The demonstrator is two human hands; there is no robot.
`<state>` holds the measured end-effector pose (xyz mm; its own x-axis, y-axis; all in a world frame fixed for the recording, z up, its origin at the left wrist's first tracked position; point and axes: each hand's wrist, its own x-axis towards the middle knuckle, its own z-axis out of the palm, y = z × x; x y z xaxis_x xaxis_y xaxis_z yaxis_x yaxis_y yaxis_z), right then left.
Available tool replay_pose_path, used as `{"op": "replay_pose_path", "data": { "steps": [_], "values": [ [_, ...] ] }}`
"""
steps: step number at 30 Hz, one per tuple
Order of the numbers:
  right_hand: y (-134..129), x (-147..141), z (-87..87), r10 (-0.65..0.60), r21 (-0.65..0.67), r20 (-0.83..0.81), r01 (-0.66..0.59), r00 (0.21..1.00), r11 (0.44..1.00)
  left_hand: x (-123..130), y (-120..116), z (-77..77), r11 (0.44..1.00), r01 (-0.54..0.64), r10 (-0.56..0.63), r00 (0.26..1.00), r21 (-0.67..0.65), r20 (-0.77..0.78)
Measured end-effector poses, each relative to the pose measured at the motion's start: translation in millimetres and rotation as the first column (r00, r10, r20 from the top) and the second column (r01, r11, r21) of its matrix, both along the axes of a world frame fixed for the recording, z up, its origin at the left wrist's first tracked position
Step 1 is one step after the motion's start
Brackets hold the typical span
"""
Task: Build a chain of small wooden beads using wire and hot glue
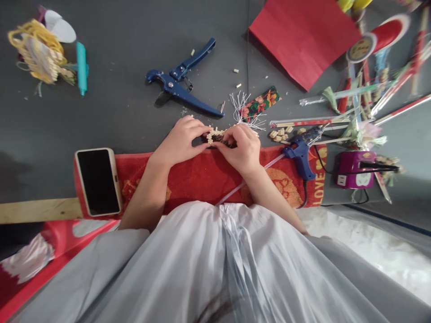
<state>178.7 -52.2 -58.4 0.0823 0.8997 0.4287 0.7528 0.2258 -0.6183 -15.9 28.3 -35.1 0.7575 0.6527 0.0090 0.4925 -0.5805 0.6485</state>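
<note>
The person's left hand (183, 140) and right hand (245, 146) meet above the far edge of a red towel (198, 177), which has a soft, fuzzy surface. Between them is the knobbly piece (211, 136), made of many small cream-coloured bits. The fingers of the left hand pinch its left end; the fingers of the right hand are closed on its right part and cover some of it.

Beyond the hands, blue cutters (173, 87) of smooth shape lie open on the dark grey bench (117, 89). Near them are loose white threads (239, 106) and a flowered strip (262, 104). A stiff red sheet (299, 38) lies farther away. On the right, clear plastic sleeves (350, 93) hold thin sticks, some of them red. A spool (387, 36) carries something red, and a blue glue gun (302, 159) rests on the towel, a translucent glue stick (232, 193) in its back.
</note>
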Motion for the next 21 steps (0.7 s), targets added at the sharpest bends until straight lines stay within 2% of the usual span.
{"op": "replay_pose_path", "data": {
  "steps": [4,11,16,21],
  "values": [
    [1.4,1.6,-0.3,0.010,0.009,0.068,-0.011,0.998,1.000,-0.2,0.1,0.1,1.000,0.006,-0.006,1.000,0.004,-0.007],
    [2.0,2.5,0.4,0.025,0.012,0.081,-0.026,0.996,1.000,-1.0,0.6,-2.6,0.999,0.014,-0.014,1.000,0.033,0.001],
    [0.9,7.6,9.8,0.030,0.002,-0.080,-0.029,0.996,1.000,-0.9,0.5,-0.9,0.999,0.013,-0.013,1.000,0.030,-0.006],
    [2.3,18.1,10.7,-0.153,0.002,-0.313,0.162,0.937,0.987,-1.6,0.8,1.1,1.000,0.018,-0.018,1.000,0.019,-0.014]
  ]
}}
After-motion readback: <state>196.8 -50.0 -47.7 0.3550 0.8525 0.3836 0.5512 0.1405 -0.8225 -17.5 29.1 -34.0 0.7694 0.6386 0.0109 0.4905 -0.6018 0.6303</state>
